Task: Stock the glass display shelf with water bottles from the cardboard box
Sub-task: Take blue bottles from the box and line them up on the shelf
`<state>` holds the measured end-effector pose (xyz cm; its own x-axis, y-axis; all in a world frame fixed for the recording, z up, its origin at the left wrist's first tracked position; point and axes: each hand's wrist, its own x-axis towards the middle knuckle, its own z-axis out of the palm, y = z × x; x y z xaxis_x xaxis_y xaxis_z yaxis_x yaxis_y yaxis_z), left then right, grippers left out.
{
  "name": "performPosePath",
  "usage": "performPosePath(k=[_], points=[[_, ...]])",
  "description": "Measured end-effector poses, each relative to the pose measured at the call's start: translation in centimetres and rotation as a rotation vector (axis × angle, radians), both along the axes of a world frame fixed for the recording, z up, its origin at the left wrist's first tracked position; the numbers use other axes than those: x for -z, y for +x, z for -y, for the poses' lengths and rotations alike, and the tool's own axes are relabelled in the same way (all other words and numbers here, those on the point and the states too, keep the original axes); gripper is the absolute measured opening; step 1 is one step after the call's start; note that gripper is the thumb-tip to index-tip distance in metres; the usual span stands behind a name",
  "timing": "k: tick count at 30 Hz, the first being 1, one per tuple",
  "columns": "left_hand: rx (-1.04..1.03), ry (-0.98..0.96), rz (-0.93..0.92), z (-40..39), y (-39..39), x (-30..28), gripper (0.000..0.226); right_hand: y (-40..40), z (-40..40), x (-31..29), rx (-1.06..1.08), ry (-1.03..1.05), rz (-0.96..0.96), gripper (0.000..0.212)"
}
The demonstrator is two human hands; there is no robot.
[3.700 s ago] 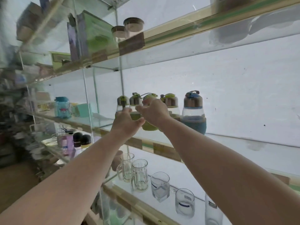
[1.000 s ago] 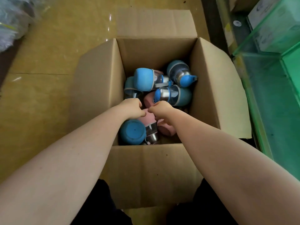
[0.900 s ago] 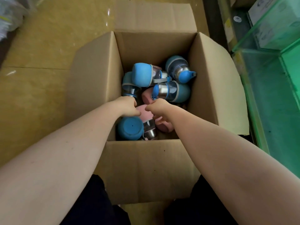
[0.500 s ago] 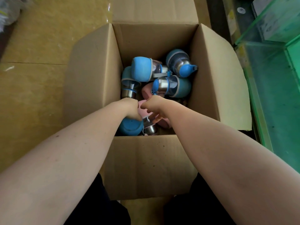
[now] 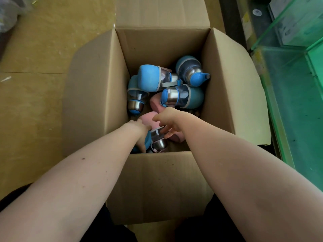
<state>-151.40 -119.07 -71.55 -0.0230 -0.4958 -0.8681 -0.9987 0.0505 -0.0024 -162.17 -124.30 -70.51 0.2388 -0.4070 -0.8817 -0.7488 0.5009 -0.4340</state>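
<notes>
An open cardboard box (image 5: 97,95) stands on the floor below me, holding several blue water bottles (image 5: 150,77) and pink ones lying on their sides. Both my arms reach into its near end. My left hand (image 5: 139,131) curls around the base of a blue bottle (image 5: 148,141) against the near wall, mostly hidden by the hand. My right hand (image 5: 167,123) wraps a pink bottle (image 5: 146,119), thumb on its pink sleeve and fingers on the clear part above its steel cap (image 5: 160,145).
The greenish glass display shelf (image 5: 288,81) runs along the right of the box, close to its right flap (image 5: 244,95). Brown floor tiles (image 5: 35,84) lie to the left. A plastic bag (image 5: 10,13) sits at the top left corner.
Earlier my hands were up at the shelf among green bottles. Over the last second both hands have sunk deeper into the box and closed around the near blue and pink bottles.
</notes>
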Motion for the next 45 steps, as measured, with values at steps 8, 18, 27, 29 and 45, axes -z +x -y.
performPosePath(k=[8, 18, 27, 29, 45], points=[[-0.018, -0.115, -0.014, 0.0, 0.1, -0.4, 0.084, -1.0, 0.2, -0.4, 0.041, -0.030, 0.013, 0.048], [-0.429, -0.411, -0.191, 2.0, 2.9, -7.4, 0.070, -2.0, 1.0, -1.1, 0.118, -0.104, -0.127, 0.051], [-1.054, -0.781, -0.981, 2.0, 3.8, -12.1, 0.063, 0.0, 2.7, -6.4, 0.807, 0.221, 0.599, 0.063], [-1.081, -0.775, -1.118, 1.9, 3.6, -12.5, 0.067, -0.1, 4.1, -8.0, 0.892, 0.145, 0.680, 0.055], [-0.794, -0.953, -1.054, 14.3, 4.7, -24.7, 0.085, 2.4, 13.9, -29.3, 0.394, -0.849, 0.587, 0.034]])
